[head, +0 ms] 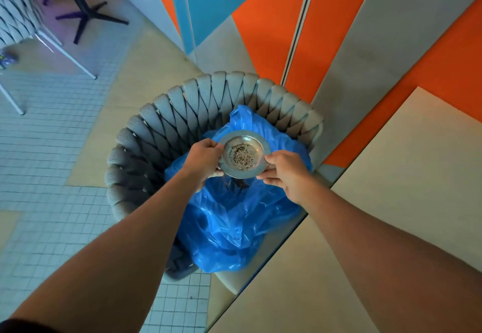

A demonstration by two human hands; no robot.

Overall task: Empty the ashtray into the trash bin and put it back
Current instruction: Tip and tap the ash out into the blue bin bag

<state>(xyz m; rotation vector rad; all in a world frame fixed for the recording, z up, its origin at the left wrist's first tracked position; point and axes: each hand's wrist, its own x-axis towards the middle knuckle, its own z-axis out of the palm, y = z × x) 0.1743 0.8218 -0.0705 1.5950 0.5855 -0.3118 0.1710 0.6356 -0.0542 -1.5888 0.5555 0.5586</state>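
Two bare forearms are reaching from the near edge toward the middle of the scene. The left hand (pixel 203 160) is gripping the left rim of the ashtray (pixel 243 155), and the right hand (pixel 287 173) is pinching its near right rim. The round metal ashtray, tipped toward the camera with dark specks of ash clinging inside, is hanging over the open blue bag (pixel 234 223). The bag is lying inside the grey woven trash bin (pixel 161 124). Farther off, an orange, blue and grey panelled wall (pixel 273 32) is rising, with chair legs (pixel 86 17) at far left.
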